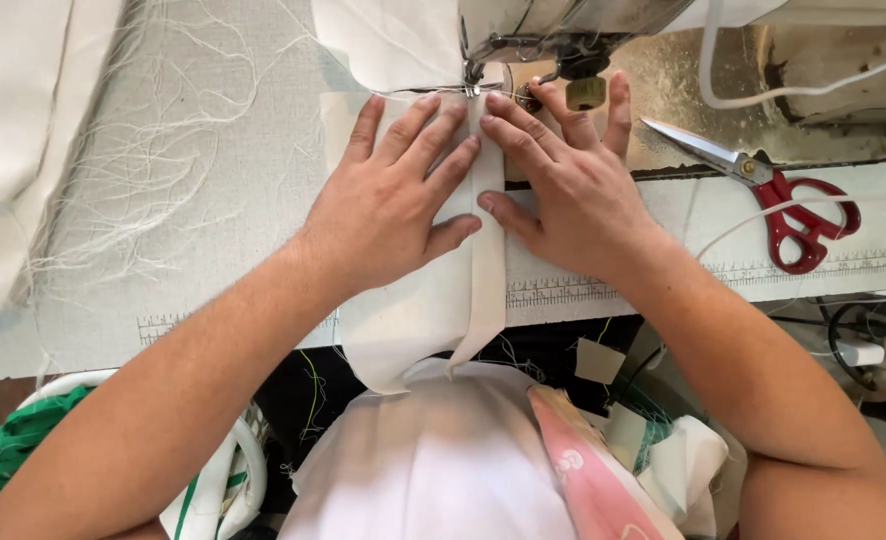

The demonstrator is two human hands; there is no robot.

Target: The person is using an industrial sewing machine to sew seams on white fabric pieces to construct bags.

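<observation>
Cloth fills the nearest part of our view: a white garment over our lap, a pink printed piece (588, 470) lying at its right, and green fabric (18, 435) in a white basket at the lower left. From there our two forearms reach up onto the sewing table (213, 200), whose near edge carries a printed ruler strip.

On the table we see a cream fabric strip (433, 310), folded lengthwise, running from over the table edge up toward the machine. Our left hand (393, 205) lies flat on it, fingers spread and pressing down, nothing pinched. Our right hand (573, 185) rests just beside it, also flat and spread, its fingertips touching the fold and its thumb along the strip's right edge. The fingertips of both hands nearly meet close to the presser foot (473, 80).

To the right, well apart from the hands, red-handled scissors (773, 190) lie on the table, blades pointing left. Loose white threads (153, 130) scatter over the table's left side, with more cream cloth (13, 130) heaped at the far left. Farthest off stands the sewing machine (583, 30), under which the strip's far end sits.
</observation>
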